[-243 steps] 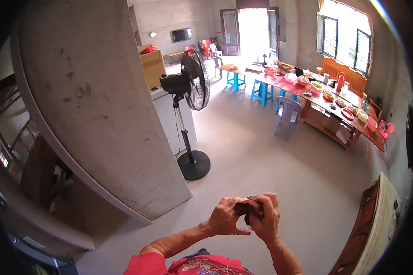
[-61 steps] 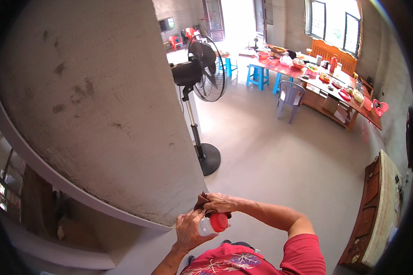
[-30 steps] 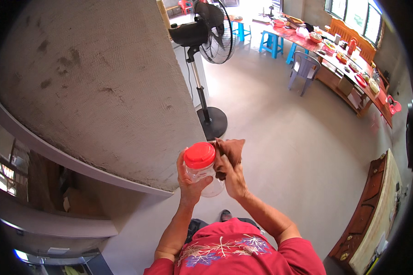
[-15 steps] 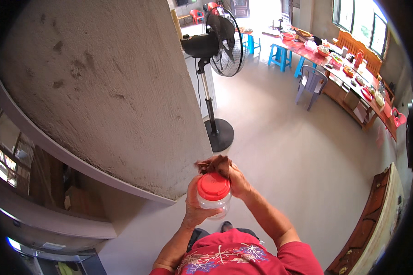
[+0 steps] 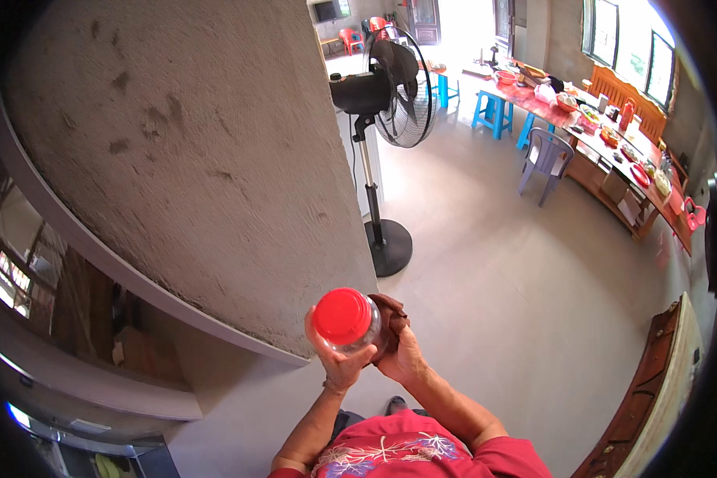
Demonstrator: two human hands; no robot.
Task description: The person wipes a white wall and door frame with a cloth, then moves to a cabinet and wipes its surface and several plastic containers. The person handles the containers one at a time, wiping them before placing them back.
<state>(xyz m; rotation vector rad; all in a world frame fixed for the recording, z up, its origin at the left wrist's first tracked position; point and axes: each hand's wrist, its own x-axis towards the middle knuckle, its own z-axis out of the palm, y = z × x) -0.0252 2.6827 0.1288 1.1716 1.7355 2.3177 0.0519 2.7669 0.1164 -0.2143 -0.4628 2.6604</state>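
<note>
A clear plastic jar with a round red lid (image 5: 342,315) is held in front of my body, its lid tilted up toward the left. My left hand (image 5: 341,365) wraps round the jar's lower left side, with the thumb across its front. On the right side, my right hand (image 5: 404,356) grips a brown cloth (image 5: 388,309) bunched against the jar's wall. Part of the cloth and the far fingers of both hands are hidden behind the jar.
A rough grey wall (image 5: 191,159) stands close on the left. Beyond its edge is a black standing fan (image 5: 392,248). Farther off are a grey plastic chair (image 5: 547,155), blue stools (image 5: 494,114) and a long table (image 5: 526,98) crowded with dishes. A carved wooden panel (image 5: 641,398) lies at the right.
The jar has shifted left and tipped, its lid now farther left. My right hand and the cloth have moved from the jar's far side down along its right side.
</note>
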